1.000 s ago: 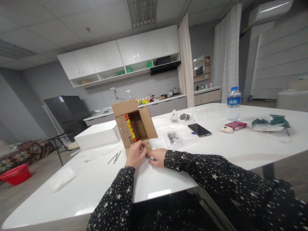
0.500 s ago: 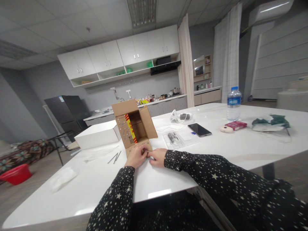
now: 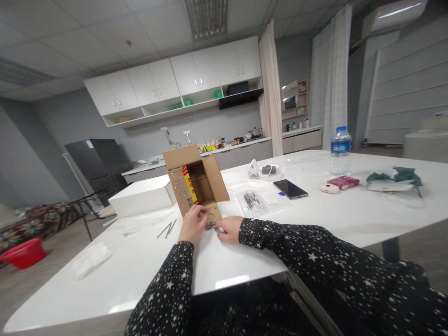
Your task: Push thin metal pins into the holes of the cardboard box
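- Left hand pinches a small thin metal piece over the front flap of the open brown cardboard box.
- Right hand rests curled on the white tabletop, fingertips touching that flap's edge.

White glossy table, open cardboard box at centre, white box to its left, metal rods near left, clear bags, phone, water bottle far right, red packet
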### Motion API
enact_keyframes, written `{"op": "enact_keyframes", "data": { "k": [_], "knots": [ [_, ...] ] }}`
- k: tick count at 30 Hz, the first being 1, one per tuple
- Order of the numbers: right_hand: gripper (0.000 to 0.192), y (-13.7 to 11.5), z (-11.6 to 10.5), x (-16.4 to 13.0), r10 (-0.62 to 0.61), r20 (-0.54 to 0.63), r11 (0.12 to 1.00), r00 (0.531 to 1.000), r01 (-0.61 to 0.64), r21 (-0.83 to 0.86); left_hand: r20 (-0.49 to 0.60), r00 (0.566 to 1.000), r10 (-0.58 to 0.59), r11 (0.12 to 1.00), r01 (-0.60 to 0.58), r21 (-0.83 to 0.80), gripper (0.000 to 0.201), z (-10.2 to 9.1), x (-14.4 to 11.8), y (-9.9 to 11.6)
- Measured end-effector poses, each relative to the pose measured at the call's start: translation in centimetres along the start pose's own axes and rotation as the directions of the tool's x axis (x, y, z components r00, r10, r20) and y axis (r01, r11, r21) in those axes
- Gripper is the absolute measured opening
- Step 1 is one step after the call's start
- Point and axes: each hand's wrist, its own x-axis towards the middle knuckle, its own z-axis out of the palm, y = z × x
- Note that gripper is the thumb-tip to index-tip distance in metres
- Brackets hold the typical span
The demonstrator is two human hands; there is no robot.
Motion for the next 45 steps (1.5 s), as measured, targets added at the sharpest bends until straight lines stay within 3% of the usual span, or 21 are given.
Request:
{"op": "enact_keyframes", "data": {
  "k": [9,13,18,26,45],
  "knots": [
    [0.037,0.6,0.9,0.3,0.006,-0.023,1.000,1.000,-0.006,0.013,-0.204,0.969,-0.139,0.990,0.141,-0.009,0.012,-0.8,0.1,-1.0],
    [0.036,0.6,1.0,0.3,0.000,-0.029,1.000,1.000,0.000,0.014,-0.237,0.957,-0.168,0.985,0.171,-0.011,0.012,-0.9,0.1,-1.3],
    [0.035,0.5,1.0,0.3,-0.001,-0.037,1.000,0.999,0.002,0.022,-0.231,0.960,-0.160,0.987,0.160,-0.021,0.015,-0.9,0.1,-1.2],
    [0.036,0.6,0.9,0.3,-0.012,-0.042,1.000,0.999,0.012,0.021,-0.117,0.986,-0.116,0.993,0.117,0.002,0.026,-0.5,0.0,-1.3],
    [0.037,0.5,1.0,0.3,0.008,-0.039,1.000,0.999,-0.007,0.017,-0.062,0.966,-0.253,0.958,0.259,0.122,0.028,-1.0,-0.1,-1.8]
  ]
}}
